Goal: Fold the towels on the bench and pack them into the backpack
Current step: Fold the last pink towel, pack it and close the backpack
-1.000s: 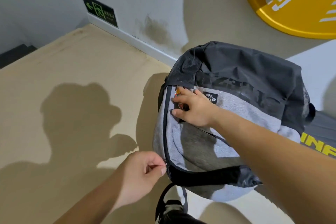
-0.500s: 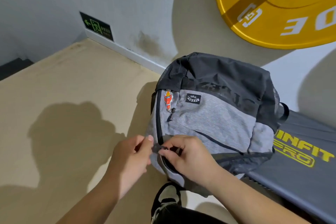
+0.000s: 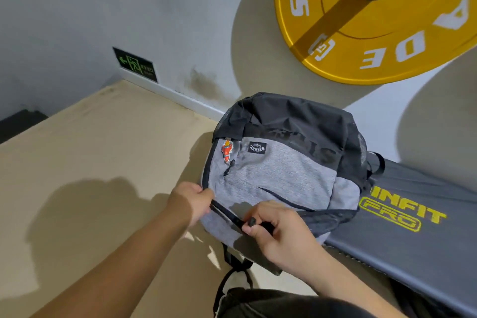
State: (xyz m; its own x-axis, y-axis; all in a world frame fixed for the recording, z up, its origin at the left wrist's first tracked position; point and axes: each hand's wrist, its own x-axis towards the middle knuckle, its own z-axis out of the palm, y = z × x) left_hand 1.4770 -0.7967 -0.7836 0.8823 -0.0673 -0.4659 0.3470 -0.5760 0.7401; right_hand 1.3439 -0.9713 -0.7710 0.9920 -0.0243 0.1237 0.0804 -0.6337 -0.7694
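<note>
Since half a second back, right hand (image 3: pixel 278 232) has drawn away from left hand (image 3: pixel 192 201) along the zip line; before, the two hands met there. Left pinches the backpack (image 3: pixel 278 175) edge, right pinches the zipper pull (image 3: pixel 251 221). Backpack lies on the end of the desk (image 3: pixel 413 245). I judge it soft, light and prone to slump: keep the fabric beside the zip taut.

A gym: yellow weight plate (image 3: pixel 374 20), padded bench (image 3: pixel 413 240).
</note>
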